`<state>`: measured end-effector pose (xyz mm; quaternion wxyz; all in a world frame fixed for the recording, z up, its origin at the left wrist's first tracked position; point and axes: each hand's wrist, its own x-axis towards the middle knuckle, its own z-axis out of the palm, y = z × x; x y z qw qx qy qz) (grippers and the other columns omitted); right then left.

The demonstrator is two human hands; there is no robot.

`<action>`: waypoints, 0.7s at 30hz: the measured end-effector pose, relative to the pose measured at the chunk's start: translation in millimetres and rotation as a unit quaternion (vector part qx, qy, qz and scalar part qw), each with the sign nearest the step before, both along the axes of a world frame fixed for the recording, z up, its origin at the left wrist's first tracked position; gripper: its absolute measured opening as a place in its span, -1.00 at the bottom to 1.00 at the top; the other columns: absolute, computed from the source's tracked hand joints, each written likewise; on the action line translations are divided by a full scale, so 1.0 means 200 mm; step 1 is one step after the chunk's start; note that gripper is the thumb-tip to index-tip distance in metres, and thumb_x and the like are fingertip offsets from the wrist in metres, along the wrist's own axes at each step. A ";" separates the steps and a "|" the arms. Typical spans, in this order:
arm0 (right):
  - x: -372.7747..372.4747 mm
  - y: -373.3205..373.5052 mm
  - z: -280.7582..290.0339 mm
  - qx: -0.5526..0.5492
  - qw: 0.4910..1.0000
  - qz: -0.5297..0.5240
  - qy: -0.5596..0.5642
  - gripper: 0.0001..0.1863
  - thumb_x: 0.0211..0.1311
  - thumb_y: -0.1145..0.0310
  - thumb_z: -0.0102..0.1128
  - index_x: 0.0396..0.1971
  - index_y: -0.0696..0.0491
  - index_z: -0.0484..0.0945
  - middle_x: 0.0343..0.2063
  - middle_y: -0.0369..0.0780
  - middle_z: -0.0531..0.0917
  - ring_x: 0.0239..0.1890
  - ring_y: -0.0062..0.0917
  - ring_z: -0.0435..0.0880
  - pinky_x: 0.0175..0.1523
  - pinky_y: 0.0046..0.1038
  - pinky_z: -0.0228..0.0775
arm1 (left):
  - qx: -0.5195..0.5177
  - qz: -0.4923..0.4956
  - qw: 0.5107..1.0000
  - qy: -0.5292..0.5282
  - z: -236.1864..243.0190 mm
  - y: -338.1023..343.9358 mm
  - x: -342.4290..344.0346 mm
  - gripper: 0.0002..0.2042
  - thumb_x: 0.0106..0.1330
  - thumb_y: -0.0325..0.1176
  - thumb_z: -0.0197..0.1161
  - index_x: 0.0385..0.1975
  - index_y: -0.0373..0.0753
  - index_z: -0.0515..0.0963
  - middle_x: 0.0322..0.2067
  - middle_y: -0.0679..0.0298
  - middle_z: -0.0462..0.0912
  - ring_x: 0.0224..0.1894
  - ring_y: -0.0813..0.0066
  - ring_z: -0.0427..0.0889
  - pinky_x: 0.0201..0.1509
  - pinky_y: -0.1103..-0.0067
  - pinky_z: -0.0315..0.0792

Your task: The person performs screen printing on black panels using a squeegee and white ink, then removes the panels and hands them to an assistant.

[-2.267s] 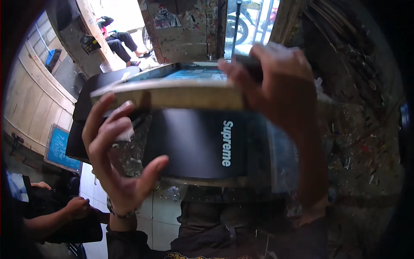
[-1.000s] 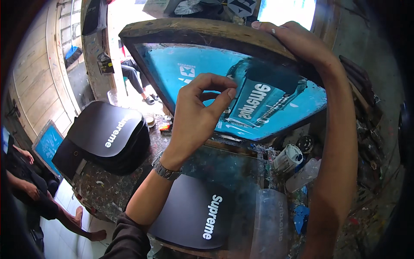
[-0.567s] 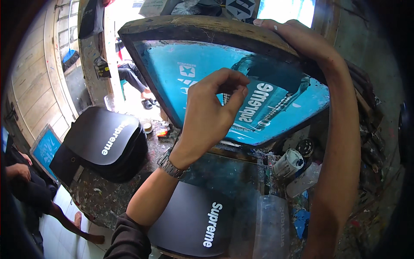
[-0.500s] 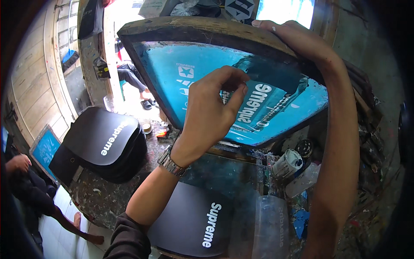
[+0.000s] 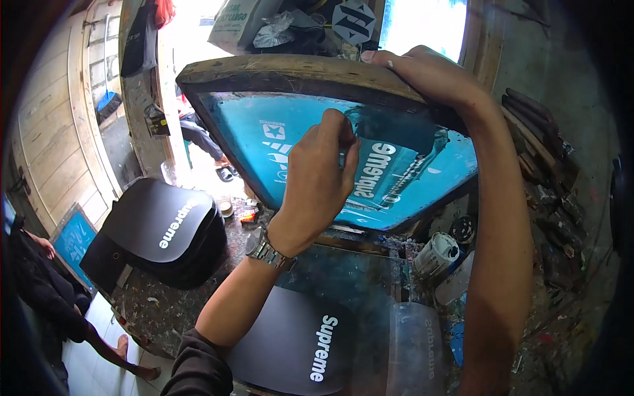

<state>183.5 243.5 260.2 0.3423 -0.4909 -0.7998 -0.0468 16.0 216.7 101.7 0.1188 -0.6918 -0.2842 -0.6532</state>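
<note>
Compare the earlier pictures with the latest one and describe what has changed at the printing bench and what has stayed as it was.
The wooden-framed turquoise printing screen, first held low over the black fabric piece, was tilted up, exposing the white print. The left hand let go of the frame and reached up to the mesh, fingertips pinched there. The right hand keeps its grip on the frame's top edge. The stack of black printed pieces has stayed put for the last second.

Printing frame (image 5: 297,72) tilted up behind printed sheet (image 5: 297,343), sheet stack (image 5: 165,228) to left, cans (image 5: 437,254) right

A metal-link wristwatch (image 5: 267,251) is worn on the left wrist, and a dark sleeve (image 5: 195,366) is pushed up that forearm. The right arm (image 5: 502,264) is left bare.
</note>
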 end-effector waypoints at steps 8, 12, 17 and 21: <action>0.00 -0.02 0.00 0.004 1.000 -0.007 -0.009 -0.16 0.27 -0.38 0.19 -0.40 0.29 0.78 -0.63 -0.11 0.69 -0.56 -0.50 0.66 -0.41 -0.46 0.47 | 0.012 0.041 0.999 -0.024 -0.02 0.02 0.05 -0.79 0.30 -0.54 0.38 -0.23 -0.33 0.43 -0.38 0.06 0.70 -0.33 0.18 0.76 -0.26 0.41 0.56; 0.00 0.00 -0.01 -0.020 1.000 0.006 0.002 -0.15 0.25 -0.40 0.19 -0.41 0.29 0.77 -0.62 -0.07 0.69 -0.57 -0.44 0.68 -0.43 -0.44 0.46 | 0.024 0.111 0.993 -0.010 -0.04 -0.01 0.01 -0.77 0.32 -0.46 0.42 -0.23 -0.30 0.45 -0.42 0.09 0.69 -0.42 0.21 0.72 -0.35 0.41 0.51; -0.03 -0.06 -0.01 -0.038 0.999 -0.018 -0.013 -0.15 0.24 -0.40 0.19 -0.40 0.28 0.78 -0.63 -0.09 0.69 -0.57 -0.43 0.67 -0.44 -0.44 0.44 | 0.000 0.148 0.988 -0.031 -0.15 -0.06 -0.07 -0.77 0.35 -0.40 0.41 -0.15 -0.28 0.50 -0.48 0.17 0.66 -0.57 0.31 0.61 -0.44 0.46 0.44; 0.00 -0.06 -0.01 0.000 1.000 -0.023 -0.015 -0.24 0.26 -0.33 0.23 -0.24 0.23 0.74 -0.47 -0.05 0.73 -0.42 -0.38 0.73 -0.27 -0.35 0.52 | -0.110 0.055 0.992 0.005 -0.21 -0.25 -0.06 -0.77 0.36 -0.43 0.39 -0.06 -0.27 0.56 -0.51 0.19 0.65 -0.57 0.34 0.59 -0.44 0.49 0.42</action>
